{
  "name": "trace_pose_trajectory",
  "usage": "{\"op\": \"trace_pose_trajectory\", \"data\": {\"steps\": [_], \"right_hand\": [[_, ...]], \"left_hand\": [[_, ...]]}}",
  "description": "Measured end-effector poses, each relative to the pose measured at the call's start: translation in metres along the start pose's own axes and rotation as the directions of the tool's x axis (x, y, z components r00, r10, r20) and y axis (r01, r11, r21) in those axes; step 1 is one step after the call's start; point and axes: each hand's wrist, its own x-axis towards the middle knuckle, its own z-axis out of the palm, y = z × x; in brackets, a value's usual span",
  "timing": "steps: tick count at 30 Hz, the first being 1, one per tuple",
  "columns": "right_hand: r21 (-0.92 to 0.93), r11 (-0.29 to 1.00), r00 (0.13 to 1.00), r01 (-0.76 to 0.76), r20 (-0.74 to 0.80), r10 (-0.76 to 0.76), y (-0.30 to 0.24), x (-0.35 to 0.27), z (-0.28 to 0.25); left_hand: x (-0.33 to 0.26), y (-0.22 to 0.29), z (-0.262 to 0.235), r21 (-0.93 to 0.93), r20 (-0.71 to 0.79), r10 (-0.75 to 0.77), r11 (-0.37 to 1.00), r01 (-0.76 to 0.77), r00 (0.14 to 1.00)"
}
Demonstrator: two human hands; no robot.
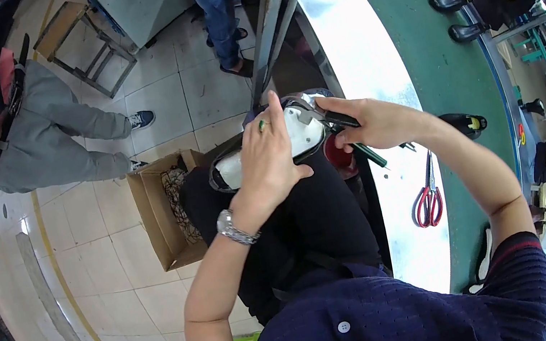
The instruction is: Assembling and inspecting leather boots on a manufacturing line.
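An upturned shoe [309, 136] with a white underside and dark edges lies across my lap. My left hand [266, 153] grips it over the middle, index finger stretched out and thumb apart. My right hand [381, 122] is closed round pliers [340, 119] with dark handles, and their metal head meets the shoe's edge at its right end. A green-tipped handle [370, 155] sticks out below the right hand; whether it belongs to the pliers I cannot tell. The hands hide part of the shoe and of the tool.
Red-handled scissors [428, 206] lie on the white bench top [416, 255] at my right, beside a green conveyor belt [446, 74] carrying dark shoes. A red cup-like container [339, 156] sits near my knee. An open cardboard box [154, 220] stands left; a person [52, 122] stands beyond it.
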Motion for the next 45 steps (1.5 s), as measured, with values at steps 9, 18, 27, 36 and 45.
{"op": "trace_pose_trajectory", "data": {"steps": [9,18,27,36,45], "right_hand": [[0.153,0.982,0.962,0.109,-0.263,-0.066,0.008,-0.005,0.051],[-0.042,0.953,0.820,0.301,-0.499,-0.281,0.030,-0.005,0.092],[-0.140,0.944,0.817,0.297,-0.474,-0.328,0.038,-0.008,0.083],[-0.633,0.774,0.942,-0.007,-0.265,-0.208,0.003,-0.031,0.048],[-0.288,0.955,0.766,0.073,-0.597,-0.238,0.006,0.002,0.047]], "left_hand": [[-0.005,0.015,0.021,0.011,-0.252,-0.105,0.994,0.112,0.962],[-0.012,0.016,0.027,0.008,-0.308,-0.078,0.996,0.084,0.948],[-0.017,0.011,0.030,0.052,-0.340,0.011,0.999,0.007,0.940],[-0.021,-0.004,0.041,0.264,-0.353,0.225,0.955,-0.134,0.908],[-0.019,-0.003,0.050,0.449,-0.325,0.292,0.885,-0.125,0.900]]}}
